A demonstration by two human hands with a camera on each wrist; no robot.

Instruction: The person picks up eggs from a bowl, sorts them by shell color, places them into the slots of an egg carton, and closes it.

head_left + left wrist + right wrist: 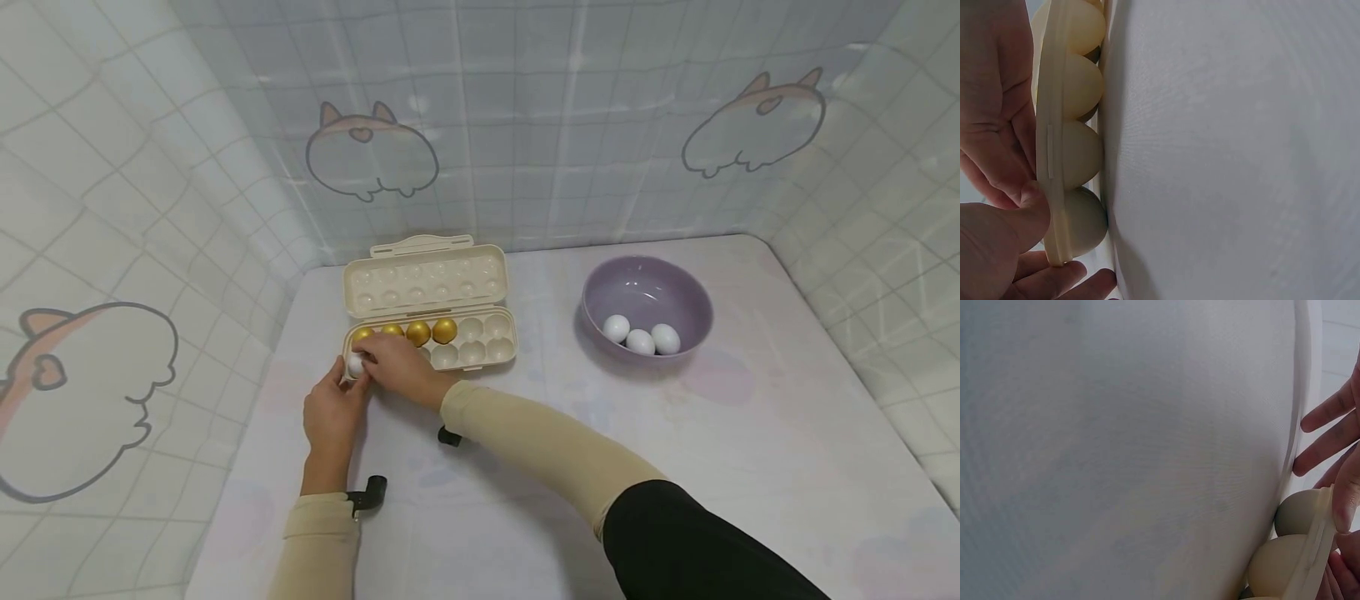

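An open beige egg carton [514,333] lies at the back left of the table, its lid [426,292] folded back toward the wall. Several golden eggs [445,331] fill the left part of its back row. My right hand [405,367] reaches across and holds a white egg [355,365] at the front-left cup, its fingers partly covering the egg. My left hand [333,412] grips the carton's front-left corner. In the left wrist view, the left thumb [1035,212] presses on the rim while the other fingers wrap round the end.
A purple bowl [686,292] with several white eggs [641,342] stands at the back right. Hanging curtains with a tile pattern [525,125] enclose the table [720,483] at the back and sides. Small black devices [367,493] are strapped at both wrists.
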